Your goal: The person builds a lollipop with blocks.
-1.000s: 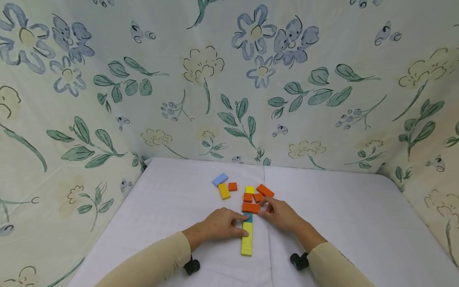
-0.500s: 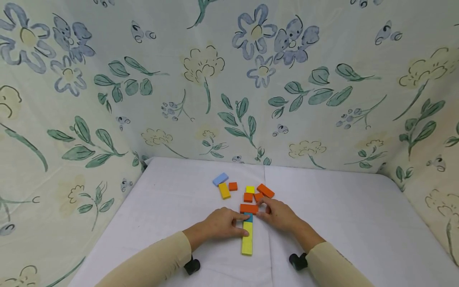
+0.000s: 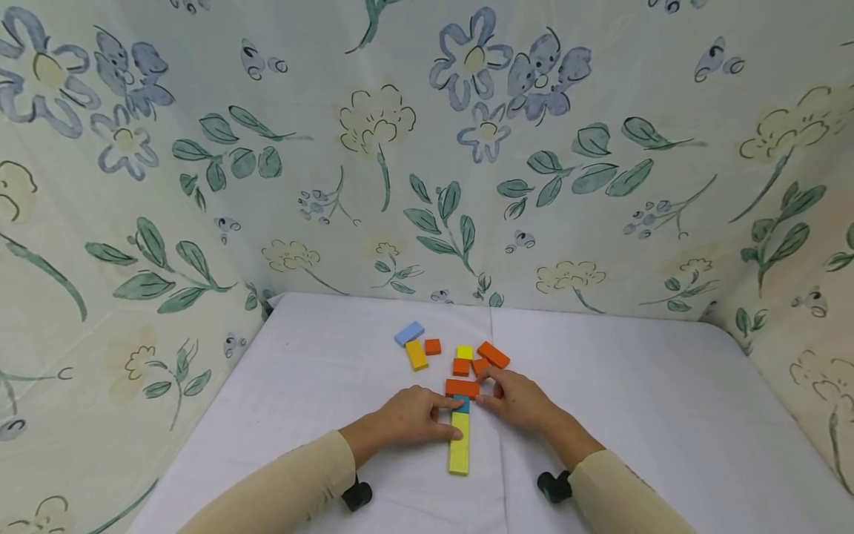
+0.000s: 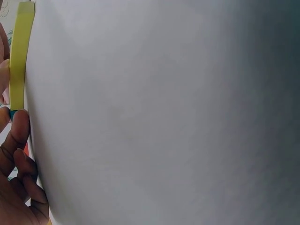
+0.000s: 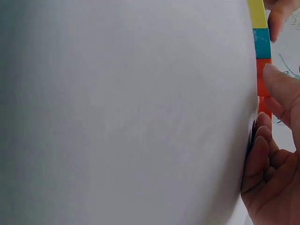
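Note:
My left hand (image 3: 412,417) rests at a row of flat blocks, its index fingertip on a blue block (image 3: 465,408) and its thumb on a yellow block (image 3: 459,456). Across the far end of the blue block lies an orange-red oblong block (image 3: 462,388). At its right end my right hand (image 3: 519,400) holds it, thumb on the near side and index finger beyond. In the right wrist view the thumb touches the orange-red block (image 5: 262,79) beside the blue block (image 5: 262,43). The left wrist view shows the yellow block (image 4: 19,56) alongside the fingers.
Beyond the hands lie a small orange-red block (image 3: 461,367), a yellow block (image 3: 465,352), another small orange-red block (image 3: 480,366) and a tilted orange-red oblong (image 3: 494,354). Farther left are a light blue block (image 3: 410,333), an amber block (image 3: 416,355) and an orange-red cube (image 3: 433,346).
The orange-red oblong block has slid slightly left, closer in line with the blue block, with my right hand moving along. My left hand stays in place.

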`<act>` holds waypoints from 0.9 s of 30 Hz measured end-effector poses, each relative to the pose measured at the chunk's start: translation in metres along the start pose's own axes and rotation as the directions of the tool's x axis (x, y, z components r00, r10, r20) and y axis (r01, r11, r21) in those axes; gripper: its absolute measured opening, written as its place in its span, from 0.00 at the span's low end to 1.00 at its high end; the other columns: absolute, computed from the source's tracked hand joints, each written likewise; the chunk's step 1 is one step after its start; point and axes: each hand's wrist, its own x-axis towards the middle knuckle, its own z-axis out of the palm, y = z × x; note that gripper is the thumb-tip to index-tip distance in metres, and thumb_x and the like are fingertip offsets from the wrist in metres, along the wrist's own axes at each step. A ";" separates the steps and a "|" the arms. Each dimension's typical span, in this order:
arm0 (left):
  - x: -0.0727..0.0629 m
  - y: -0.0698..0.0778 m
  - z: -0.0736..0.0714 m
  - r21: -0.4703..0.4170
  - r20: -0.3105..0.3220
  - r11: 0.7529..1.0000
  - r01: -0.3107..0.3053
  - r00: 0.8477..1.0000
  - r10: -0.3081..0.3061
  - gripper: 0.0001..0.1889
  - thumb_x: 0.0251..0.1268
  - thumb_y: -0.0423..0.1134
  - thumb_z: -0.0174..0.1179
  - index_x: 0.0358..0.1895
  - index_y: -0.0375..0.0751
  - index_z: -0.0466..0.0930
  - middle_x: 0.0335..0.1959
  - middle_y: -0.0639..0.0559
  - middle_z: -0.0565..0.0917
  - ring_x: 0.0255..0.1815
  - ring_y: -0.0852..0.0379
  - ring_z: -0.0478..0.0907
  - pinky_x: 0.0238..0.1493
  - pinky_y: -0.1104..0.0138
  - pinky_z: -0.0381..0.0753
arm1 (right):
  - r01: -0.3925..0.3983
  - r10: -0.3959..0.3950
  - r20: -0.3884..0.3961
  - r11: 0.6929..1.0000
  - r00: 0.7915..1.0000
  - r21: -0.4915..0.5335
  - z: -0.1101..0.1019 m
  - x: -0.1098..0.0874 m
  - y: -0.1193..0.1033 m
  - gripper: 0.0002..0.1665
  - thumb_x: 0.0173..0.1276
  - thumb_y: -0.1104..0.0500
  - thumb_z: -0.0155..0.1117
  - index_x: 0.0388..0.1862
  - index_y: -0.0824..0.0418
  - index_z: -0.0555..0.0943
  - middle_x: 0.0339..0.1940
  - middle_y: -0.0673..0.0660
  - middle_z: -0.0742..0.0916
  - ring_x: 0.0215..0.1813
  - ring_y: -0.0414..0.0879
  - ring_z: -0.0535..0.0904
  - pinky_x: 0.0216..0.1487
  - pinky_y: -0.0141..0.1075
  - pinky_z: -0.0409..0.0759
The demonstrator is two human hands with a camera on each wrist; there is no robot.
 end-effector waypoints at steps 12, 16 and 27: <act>0.001 -0.002 0.000 0.004 -0.001 1.000 0.000 1.000 0.000 0.31 0.59 0.65 0.69 0.67 0.70 0.77 0.16 0.60 0.68 0.21 0.62 0.67 0.26 0.70 0.60 | -0.023 0.022 0.025 0.999 0.999 0.038 -0.003 -0.001 -0.003 0.22 0.64 0.47 0.76 0.54 0.41 0.79 0.29 0.51 0.78 0.32 0.45 0.73 0.33 0.37 0.71; 0.001 -0.002 0.000 -0.002 0.003 1.000 -0.002 1.000 0.002 0.31 0.59 0.65 0.69 0.67 0.70 0.77 0.17 0.60 0.69 0.21 0.63 0.67 0.27 0.71 0.60 | -0.018 0.015 0.034 0.998 0.999 0.068 -0.009 0.001 0.001 0.19 0.67 0.47 0.73 0.54 0.41 0.79 0.30 0.51 0.79 0.32 0.46 0.73 0.34 0.38 0.71; 0.002 -0.003 0.000 0.000 0.005 1.000 0.007 1.000 -0.007 0.32 0.58 0.65 0.69 0.67 0.71 0.77 0.16 0.59 0.69 0.21 0.62 0.68 0.27 0.71 0.61 | 0.050 -0.051 -0.049 0.999 0.998 -0.021 -0.020 0.024 -0.011 0.16 0.71 0.50 0.70 0.55 0.51 0.82 0.34 0.51 0.80 0.39 0.45 0.74 0.41 0.37 0.76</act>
